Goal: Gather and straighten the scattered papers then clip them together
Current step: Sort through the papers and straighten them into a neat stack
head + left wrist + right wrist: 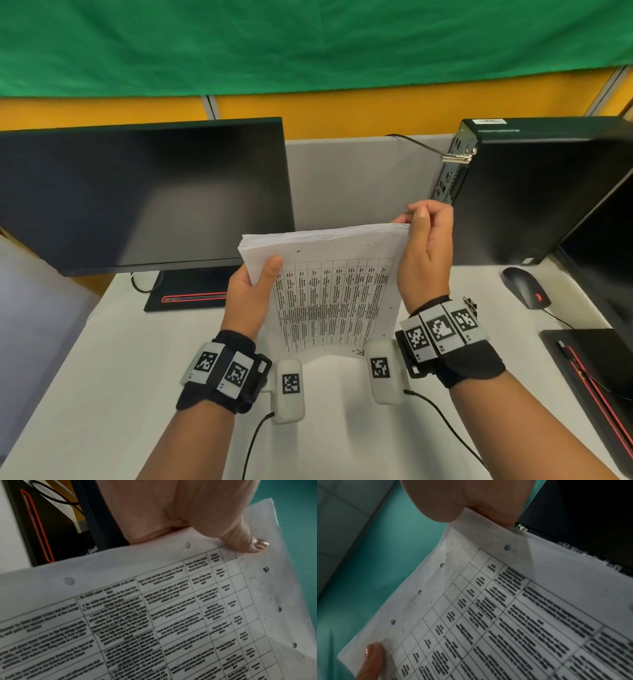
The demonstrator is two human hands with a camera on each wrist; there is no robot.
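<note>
White paper, a thick stack of papers [329, 287] printed with a black-lined table, stands nearly upright above the desk [102, 359], its lower edge close to the desk surface between the two wrists; whether it touches the desk cannot be told. The left hand [251, 294] grips the stack's left edge near the top corner, thumb pressed flat on the printed front and fingers hidden behind. The left wrist view shows that thumb [247, 542] lying on the sheet's margin beside a row of punched holes. The right hand [424, 253] pinches the upper right corner, thumb [419, 219] curled over the top edge and fingers behind the pile. In the right wrist view the corner sits wedged between thumb and fingers [496, 513], and the other hand's thumb shows at the far lower corner. The sheets' top edges look roughly even, slightly fanned. Behind the stack stand a dark monitor [144, 195] at left and a black computer tower [534, 192] at right. A mouse [525, 286] lies on the desk to the right, well apart from the hands.
</note>
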